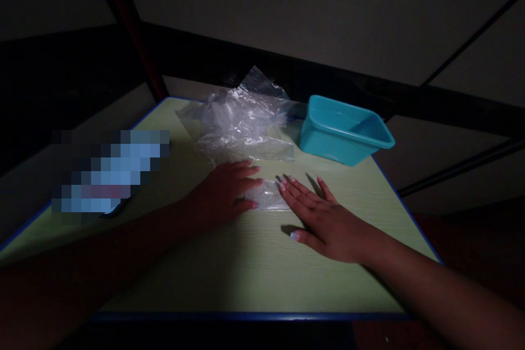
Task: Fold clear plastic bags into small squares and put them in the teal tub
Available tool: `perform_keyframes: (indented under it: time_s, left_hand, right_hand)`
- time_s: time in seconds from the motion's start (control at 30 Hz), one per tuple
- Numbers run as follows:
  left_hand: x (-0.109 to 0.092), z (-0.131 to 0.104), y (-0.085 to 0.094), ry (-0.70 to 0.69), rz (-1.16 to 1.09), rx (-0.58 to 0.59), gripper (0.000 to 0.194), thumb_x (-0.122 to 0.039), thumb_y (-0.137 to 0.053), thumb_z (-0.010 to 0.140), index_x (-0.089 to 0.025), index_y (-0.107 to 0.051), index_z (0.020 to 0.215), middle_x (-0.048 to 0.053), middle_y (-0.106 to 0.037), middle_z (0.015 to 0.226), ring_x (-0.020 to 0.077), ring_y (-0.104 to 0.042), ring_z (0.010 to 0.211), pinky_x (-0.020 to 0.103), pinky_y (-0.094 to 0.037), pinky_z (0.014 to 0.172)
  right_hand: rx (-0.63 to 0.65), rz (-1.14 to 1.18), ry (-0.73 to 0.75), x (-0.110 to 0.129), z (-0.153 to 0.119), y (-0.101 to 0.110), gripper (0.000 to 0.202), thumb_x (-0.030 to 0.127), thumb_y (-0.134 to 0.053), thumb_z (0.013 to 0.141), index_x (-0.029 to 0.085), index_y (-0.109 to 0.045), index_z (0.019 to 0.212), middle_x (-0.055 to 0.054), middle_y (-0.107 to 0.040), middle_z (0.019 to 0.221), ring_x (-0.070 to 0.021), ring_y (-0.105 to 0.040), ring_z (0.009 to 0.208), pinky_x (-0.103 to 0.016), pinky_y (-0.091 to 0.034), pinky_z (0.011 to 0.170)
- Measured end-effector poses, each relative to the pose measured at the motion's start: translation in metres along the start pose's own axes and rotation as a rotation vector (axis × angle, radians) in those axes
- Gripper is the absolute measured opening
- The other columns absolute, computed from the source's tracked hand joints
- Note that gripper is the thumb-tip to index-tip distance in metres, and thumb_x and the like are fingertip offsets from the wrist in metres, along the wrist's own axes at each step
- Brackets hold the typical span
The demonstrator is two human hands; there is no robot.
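Observation:
A small clear plastic bag (269,196) lies flat on the pale green table (246,273), between my two hands. My left hand (223,188) rests at its left end, fingers apart and touching the plastic. On the right end lie the fingertips of my right hand (322,219), with the thumb spread away over the table. Neither hand is gripping anything. Behind them sits a loose, crumpled pile of clear plastic bags (241,117).
At the back right of the table stands a turquoise plastic bin (328,139), its inside partly visible. A pixelated bluish object (110,175) lies on the left side. Blue edging runs round the table, and a pale panelled surface (287,5) rises behind it.

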State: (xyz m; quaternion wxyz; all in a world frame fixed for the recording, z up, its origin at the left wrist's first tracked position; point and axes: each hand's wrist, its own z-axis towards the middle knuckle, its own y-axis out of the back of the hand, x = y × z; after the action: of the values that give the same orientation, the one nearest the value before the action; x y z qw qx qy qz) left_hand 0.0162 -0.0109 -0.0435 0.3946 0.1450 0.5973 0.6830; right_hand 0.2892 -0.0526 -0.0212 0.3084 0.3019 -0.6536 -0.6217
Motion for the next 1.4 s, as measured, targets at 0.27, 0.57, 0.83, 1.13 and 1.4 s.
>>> perform_keyframes:
  time_s: [0.27, 0.57, 0.83, 1.13, 1.4]
  left_hand:
    - [0.011, 0.001, -0.003, -0.039, 0.02, 0.058, 0.048, -0.045, -0.065, 0.087, -0.024, -0.062, 0.129, 0.01, -0.046, 0.149, 0.0332, -0.031, 0.143, 0.051, -0.034, 0.112]
    - [-0.001, 0.003, 0.01, 0.142, 0.029, -0.129, 0.032, -0.044, -0.068, 0.081, -0.016, -0.069, 0.097, 0.009, -0.066, 0.101, 0.0296, -0.054, 0.101, 0.046, -0.043, 0.094]
    - [-0.004, 0.003, -0.001, 0.311, 0.019, -0.14, 0.025, -0.036, -0.064, 0.08, -0.014, -0.062, 0.094, 0.01, -0.061, 0.097, 0.0294, -0.049, 0.096, 0.043, -0.042, 0.086]
    - [-0.012, 0.009, -0.002, 0.4, -0.104, -0.181, 0.017, -0.034, -0.06, 0.08, -0.02, -0.055, 0.073, 0.008, -0.06, 0.088, 0.0285, -0.049, 0.094, 0.041, -0.04, 0.082]
    - [-0.003, 0.014, 0.008, 0.414, -0.206, -0.168, 0.025, -0.036, -0.047, 0.085, -0.022, -0.044, 0.063, 0.001, -0.052, 0.062, 0.0219, -0.05, 0.073, 0.033, -0.04, 0.071]
  right_hand:
    - [-0.026, 0.025, -0.038, 0.008, 0.013, 0.0, 0.068, 0.05, -0.02, 0.102, 0.012, -0.001, 0.155, -0.015, -0.009, 0.16, -0.0264, -0.009, 0.149, -0.065, 0.005, 0.112]
    - [0.115, 0.129, -0.104, 0.011, 0.018, 0.003, 0.074, 0.055, -0.026, 0.1, 0.01, -0.006, 0.155, -0.014, -0.008, 0.16, -0.0271, -0.01, 0.149, -0.064, 0.005, 0.113]
    - [0.074, 0.145, -0.057, 0.011, 0.019, 0.002, 0.074, 0.056, -0.026, 0.1, 0.018, 0.007, 0.155, -0.015, -0.009, 0.16, -0.0289, -0.013, 0.148, -0.062, 0.006, 0.114]
    - [0.026, 0.145, 0.001, 0.009, 0.023, -0.005, 0.075, 0.057, -0.024, 0.1, 0.017, 0.007, 0.155, -0.017, -0.012, 0.16, -0.027, -0.013, 0.148, -0.064, -0.002, 0.114]
    - [0.046, 0.183, 0.003, 0.011, 0.032, -0.006, 0.076, 0.056, -0.032, 0.098, 0.017, 0.0, 0.156, -0.016, -0.011, 0.16, -0.0265, -0.012, 0.149, -0.064, -0.003, 0.113]
